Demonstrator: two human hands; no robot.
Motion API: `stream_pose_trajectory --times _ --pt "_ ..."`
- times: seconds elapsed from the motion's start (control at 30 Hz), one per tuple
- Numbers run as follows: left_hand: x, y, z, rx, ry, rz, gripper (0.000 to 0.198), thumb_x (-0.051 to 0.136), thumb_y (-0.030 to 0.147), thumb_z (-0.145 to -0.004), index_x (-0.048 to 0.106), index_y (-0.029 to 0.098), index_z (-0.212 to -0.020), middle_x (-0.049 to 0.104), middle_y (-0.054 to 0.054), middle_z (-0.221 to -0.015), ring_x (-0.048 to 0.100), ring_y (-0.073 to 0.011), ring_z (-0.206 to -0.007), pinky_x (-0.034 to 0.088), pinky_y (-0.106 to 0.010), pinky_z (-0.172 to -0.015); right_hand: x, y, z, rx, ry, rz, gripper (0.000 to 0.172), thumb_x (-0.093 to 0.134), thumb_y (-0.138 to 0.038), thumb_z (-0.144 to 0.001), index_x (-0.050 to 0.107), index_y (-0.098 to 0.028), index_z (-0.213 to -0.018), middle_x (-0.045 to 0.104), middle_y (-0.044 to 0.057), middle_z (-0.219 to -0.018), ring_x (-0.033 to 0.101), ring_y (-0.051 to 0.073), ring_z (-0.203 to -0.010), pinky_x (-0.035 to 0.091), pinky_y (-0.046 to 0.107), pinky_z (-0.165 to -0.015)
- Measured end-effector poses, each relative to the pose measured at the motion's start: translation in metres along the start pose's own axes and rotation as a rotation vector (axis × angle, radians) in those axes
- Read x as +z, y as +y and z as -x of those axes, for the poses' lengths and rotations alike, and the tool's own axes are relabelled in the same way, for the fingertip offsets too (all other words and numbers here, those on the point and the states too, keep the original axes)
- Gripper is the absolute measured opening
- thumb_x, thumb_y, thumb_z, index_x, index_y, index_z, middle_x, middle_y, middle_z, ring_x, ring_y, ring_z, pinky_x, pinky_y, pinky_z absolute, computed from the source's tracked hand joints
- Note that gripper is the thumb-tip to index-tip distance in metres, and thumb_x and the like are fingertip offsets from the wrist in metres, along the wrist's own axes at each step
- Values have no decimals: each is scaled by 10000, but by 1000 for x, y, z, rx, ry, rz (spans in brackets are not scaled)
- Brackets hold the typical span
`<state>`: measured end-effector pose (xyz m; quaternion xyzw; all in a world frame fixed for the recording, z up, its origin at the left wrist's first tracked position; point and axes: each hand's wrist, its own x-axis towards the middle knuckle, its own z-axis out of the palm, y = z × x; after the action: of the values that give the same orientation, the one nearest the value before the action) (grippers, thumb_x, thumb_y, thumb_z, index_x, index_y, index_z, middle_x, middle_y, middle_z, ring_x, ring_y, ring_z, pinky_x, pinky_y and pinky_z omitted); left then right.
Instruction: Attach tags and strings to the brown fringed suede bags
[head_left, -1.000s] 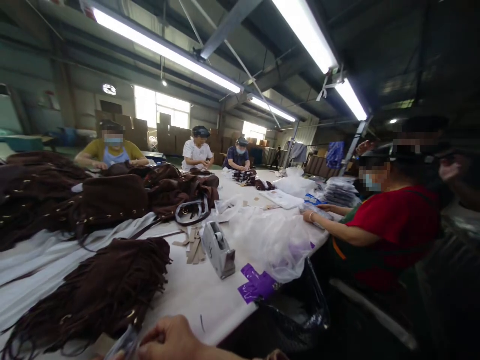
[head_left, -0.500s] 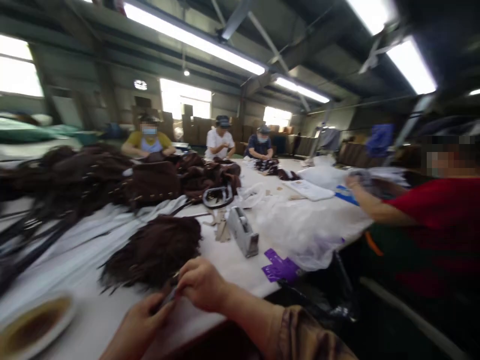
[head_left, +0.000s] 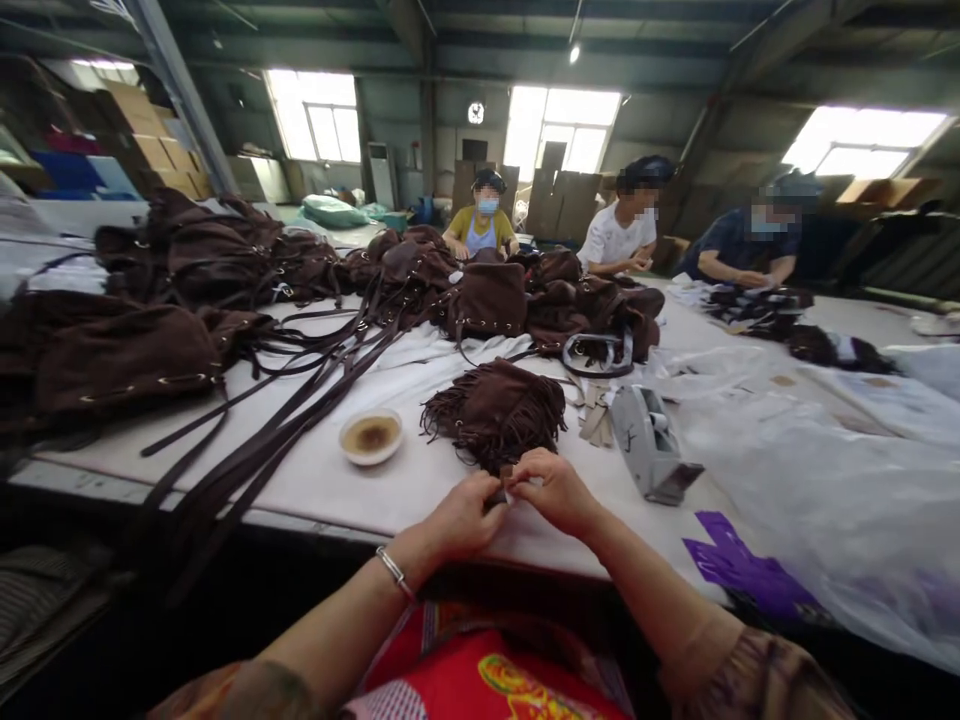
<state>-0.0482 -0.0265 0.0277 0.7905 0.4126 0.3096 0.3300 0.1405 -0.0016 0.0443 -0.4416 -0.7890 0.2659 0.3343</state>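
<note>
At the table's near edge, my left hand (head_left: 466, 515) and my right hand (head_left: 556, 492) meet with fingertips pinched. Between them is a small brown piece (head_left: 507, 474) with a bit of white under it; the fingers cover most of it, so its kind is unclear. Right behind my hands lies a dark brown fringed bag (head_left: 504, 405), its fringe spread on the white table cover. Whether the piece joins the bag cannot be seen. To the left sits a shallow white dish (head_left: 372, 440) of brownish liquid. A grey tape dispenser (head_left: 651, 445) stands to the right, beside pale strips (head_left: 598, 415).
Piles of brown bags (head_left: 217, 255) with long straps (head_left: 322, 390) cover the left and back of the table. Clear plastic sheeting (head_left: 817, 480) and purple tape (head_left: 750, 570) lie at the right edge. Several co-workers sit across the table, including a person in white (head_left: 621, 235).
My view has swung left and down, so the dish and the left-hand bag pile show fully and the co-worker in red is out of view. My hands remain together at the small piece.
</note>
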Motion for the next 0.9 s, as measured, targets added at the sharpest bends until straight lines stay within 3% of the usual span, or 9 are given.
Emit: stream_pose_trajectory --times 0.1,0.27,0.4,0.53,0.73,0.83,0.9 --pt "6 2 3 -38 77 -28 152 606 309 -849 659 177 -902 625 -68 -835 535 -186 -741 386 -280 -673 5 3 4 64 69 -6 97 693 -145 -760 721 -209 -692 696 19 -754 607 170 -816 461 286 -790" --pt "14 -2 2 -95 107 -63 354 507 375 -928 608 177 -652 561 -29 -642 461 -139 -590 305 -271 -575 6 6 7 36 65 24 59 665 -186 -810 716 -212 -824 705 16 -791 619 171 -811 471 301 -791" --pt "14 -6 1 -117 102 -63 369 500 385 -928 621 164 -658 542 -8 -617 446 -123 -575 291 -258 -561 -10 -5 -4 -188 -50 202 305 645 -144 -836 649 -224 -1130 715 26 -886 606 184 -840 457 330 -809" --pt "11 -5 0 -99 101 -76 302 512 330 -908 642 158 -696 581 -11 -666 477 -124 -626 317 -247 -599 -21 -18 -14 -429 -151 419 76 615 -184 -891 680 -211 -863 668 44 -866 543 180 -830 408 318 -770" --pt "9 -1 -4 -188 108 -127 345 518 316 -861 513 160 -553 449 26 -538 378 -105 -553 248 -253 -538 -1 -17 -5 -519 -26 698 244 522 -194 -938 593 -182 -704 574 49 -746 446 194 -758 336 348 -710" --pt "9 -1 -5 -230 94 -85 380 505 351 -860 481 161 -532 400 39 -516 340 -98 -538 215 -254 -519 4 -14 4 -567 -46 719 232 471 -162 -952 621 -170 -774 570 59 -753 434 202 -755 334 355 -701" --pt "9 -2 -5 -253 89 -72 399 499 367 -862 470 159 -522 383 42 -514 326 -94 -537 204 -254 -518 2 -11 9 -580 -117 679 189 464 -148 -951 653 -151 -961 607 76 -833 456 210 -798 358 356 -730"
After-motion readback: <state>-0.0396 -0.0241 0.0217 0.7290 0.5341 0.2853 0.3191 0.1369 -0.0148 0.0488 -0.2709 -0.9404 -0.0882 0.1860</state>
